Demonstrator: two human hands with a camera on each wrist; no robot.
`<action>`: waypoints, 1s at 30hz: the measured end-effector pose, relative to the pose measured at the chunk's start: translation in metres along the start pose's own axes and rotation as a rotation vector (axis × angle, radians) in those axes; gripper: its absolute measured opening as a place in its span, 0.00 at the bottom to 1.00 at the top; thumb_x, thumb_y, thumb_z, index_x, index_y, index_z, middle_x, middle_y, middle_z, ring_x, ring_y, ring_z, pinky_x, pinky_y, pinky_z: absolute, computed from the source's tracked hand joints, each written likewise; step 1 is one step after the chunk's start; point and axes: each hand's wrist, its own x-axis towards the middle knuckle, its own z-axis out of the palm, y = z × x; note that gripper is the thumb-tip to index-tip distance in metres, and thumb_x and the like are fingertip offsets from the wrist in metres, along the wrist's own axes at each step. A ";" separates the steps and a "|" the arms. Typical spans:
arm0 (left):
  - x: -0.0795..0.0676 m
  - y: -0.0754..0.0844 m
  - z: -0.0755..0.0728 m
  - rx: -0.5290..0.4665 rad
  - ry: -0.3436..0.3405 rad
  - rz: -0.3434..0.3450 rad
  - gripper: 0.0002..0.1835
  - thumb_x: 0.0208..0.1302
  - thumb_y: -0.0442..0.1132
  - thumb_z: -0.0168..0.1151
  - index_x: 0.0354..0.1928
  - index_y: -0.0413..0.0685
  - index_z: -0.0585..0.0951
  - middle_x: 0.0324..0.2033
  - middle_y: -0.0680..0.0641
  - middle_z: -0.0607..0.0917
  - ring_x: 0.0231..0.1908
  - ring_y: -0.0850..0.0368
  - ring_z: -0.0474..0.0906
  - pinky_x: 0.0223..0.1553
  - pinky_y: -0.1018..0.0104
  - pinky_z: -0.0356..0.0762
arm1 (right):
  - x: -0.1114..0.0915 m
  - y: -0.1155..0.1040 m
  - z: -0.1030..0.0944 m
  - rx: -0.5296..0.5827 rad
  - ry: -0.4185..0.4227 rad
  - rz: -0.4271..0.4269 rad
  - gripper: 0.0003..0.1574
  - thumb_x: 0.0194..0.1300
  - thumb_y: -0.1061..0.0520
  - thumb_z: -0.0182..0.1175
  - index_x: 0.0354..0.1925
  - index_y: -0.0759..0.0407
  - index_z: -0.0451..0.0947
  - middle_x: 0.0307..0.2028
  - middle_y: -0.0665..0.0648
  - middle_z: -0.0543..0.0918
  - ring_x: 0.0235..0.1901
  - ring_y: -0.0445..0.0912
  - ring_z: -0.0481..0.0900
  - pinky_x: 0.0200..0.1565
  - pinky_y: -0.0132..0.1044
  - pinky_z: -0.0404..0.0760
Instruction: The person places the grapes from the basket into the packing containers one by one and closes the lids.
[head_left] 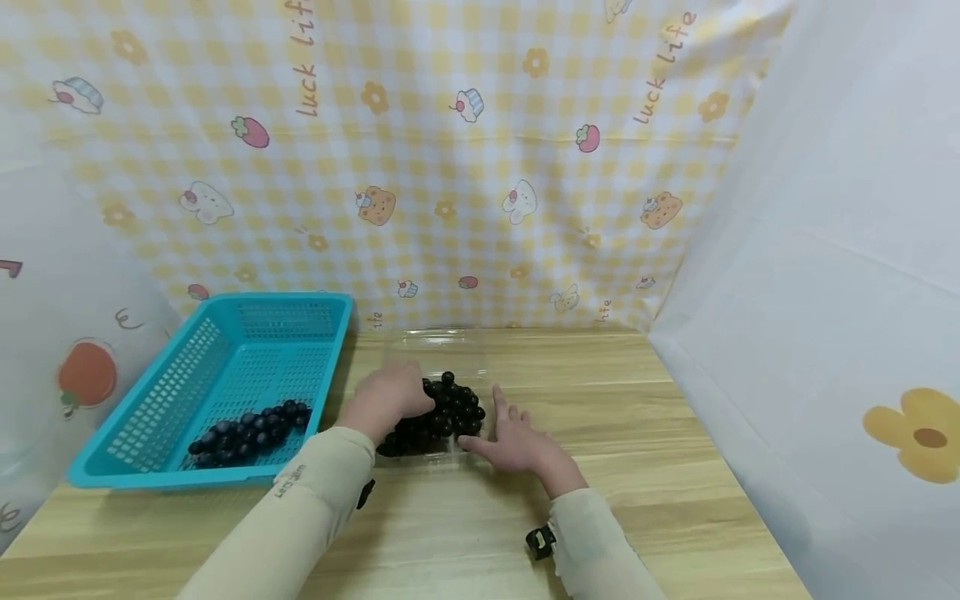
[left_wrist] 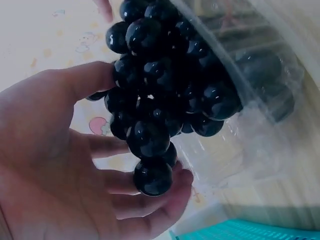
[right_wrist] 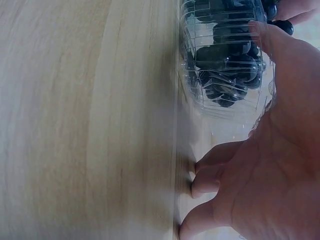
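A bunch of dark, glossy grapes (head_left: 453, 408) lies in a clear plastic clamshell box (head_left: 431, 460) whose lid (head_left: 438, 350) is folded back towards the wall. My left hand (head_left: 390, 400) holds the bunch from its left side. In the left wrist view the thumb presses the grapes (left_wrist: 155, 75) while the other fingers curl behind and under them. On the box's right side, my right hand (head_left: 517, 442) has its fingers spread. Its thumb (right_wrist: 280, 47) touches the box wall in the right wrist view, and the other fingertips rest on the tabletop.
A blue perforated plastic basket (head_left: 288, 358) stands to the left, with another bunch of dark grapes (head_left: 251, 433) near its front. Under everything is a wood-grain table (head_left: 600, 400). A yellow checked curtain (head_left: 480, 242) hangs behind, and white sheets (head_left: 817, 275) enclose the sides.
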 end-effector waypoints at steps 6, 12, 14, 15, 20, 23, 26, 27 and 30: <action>-0.005 0.006 0.014 0.017 0.034 0.041 0.48 0.74 0.62 0.61 0.81 0.34 0.60 0.75 0.21 0.66 0.71 0.18 0.67 0.70 0.27 0.71 | -0.002 -0.001 -0.001 0.005 -0.002 0.004 0.75 0.67 0.16 0.53 0.87 0.46 0.25 0.83 0.75 0.49 0.83 0.72 0.47 0.71 0.87 0.48; -0.007 0.005 0.038 0.040 0.095 -0.017 0.62 0.67 0.73 0.63 0.86 0.41 0.49 0.79 0.18 0.52 0.77 0.13 0.52 0.72 0.19 0.60 | -0.001 -0.001 -0.001 -0.002 -0.002 0.003 0.75 0.67 0.15 0.53 0.87 0.46 0.25 0.83 0.75 0.49 0.83 0.72 0.47 0.71 0.87 0.46; -0.006 0.001 0.043 0.016 0.104 -0.058 0.64 0.64 0.75 0.64 0.87 0.45 0.48 0.81 0.19 0.49 0.78 0.13 0.46 0.71 0.15 0.58 | 0.000 -0.001 0.000 -0.004 -0.003 0.001 0.75 0.67 0.15 0.53 0.87 0.45 0.24 0.83 0.75 0.48 0.83 0.72 0.46 0.71 0.87 0.45; -0.005 0.000 0.045 0.002 0.107 -0.074 0.64 0.64 0.76 0.64 0.87 0.46 0.47 0.81 0.20 0.48 0.78 0.12 0.45 0.70 0.14 0.58 | 0.000 -0.001 0.001 -0.004 -0.003 -0.001 0.75 0.67 0.15 0.53 0.87 0.45 0.24 0.83 0.75 0.48 0.83 0.73 0.47 0.71 0.87 0.46; -0.002 -0.005 0.050 -0.069 0.131 -0.102 0.61 0.66 0.72 0.63 0.87 0.46 0.48 0.80 0.17 0.43 0.74 0.07 0.49 0.65 0.18 0.70 | 0.000 -0.001 0.002 0.002 -0.002 -0.001 0.74 0.68 0.16 0.53 0.87 0.45 0.24 0.83 0.75 0.48 0.83 0.72 0.47 0.72 0.87 0.45; 0.000 -0.006 0.052 -0.072 0.153 -0.105 0.60 0.65 0.70 0.65 0.86 0.44 0.49 0.79 0.15 0.41 0.72 0.07 0.54 0.62 0.24 0.77 | 0.001 -0.002 0.003 0.002 -0.004 -0.003 0.74 0.67 0.15 0.52 0.87 0.44 0.24 0.83 0.74 0.48 0.83 0.72 0.46 0.72 0.86 0.45; -0.001 -0.007 0.054 -0.067 0.164 -0.094 0.63 0.62 0.69 0.69 0.86 0.44 0.50 0.78 0.14 0.41 0.71 0.08 0.59 0.58 0.28 0.82 | 0.001 -0.002 0.003 0.009 -0.003 -0.010 0.74 0.67 0.16 0.53 0.87 0.45 0.24 0.83 0.75 0.48 0.83 0.72 0.46 0.72 0.87 0.45; -0.001 -0.007 0.054 -0.065 0.166 -0.086 0.64 0.60 0.69 0.70 0.86 0.44 0.50 0.78 0.13 0.42 0.70 0.08 0.60 0.57 0.28 0.83 | 0.001 -0.001 0.002 0.008 -0.004 -0.010 0.74 0.67 0.15 0.53 0.87 0.44 0.24 0.84 0.75 0.48 0.83 0.72 0.46 0.72 0.87 0.45; -0.001 -0.006 0.057 -0.055 0.175 -0.064 0.67 0.55 0.68 0.75 0.86 0.44 0.51 0.78 0.13 0.44 0.68 0.08 0.63 0.55 0.30 0.85 | 0.001 0.000 0.003 0.011 -0.005 -0.009 0.74 0.67 0.15 0.53 0.87 0.44 0.24 0.84 0.74 0.47 0.83 0.72 0.45 0.72 0.87 0.45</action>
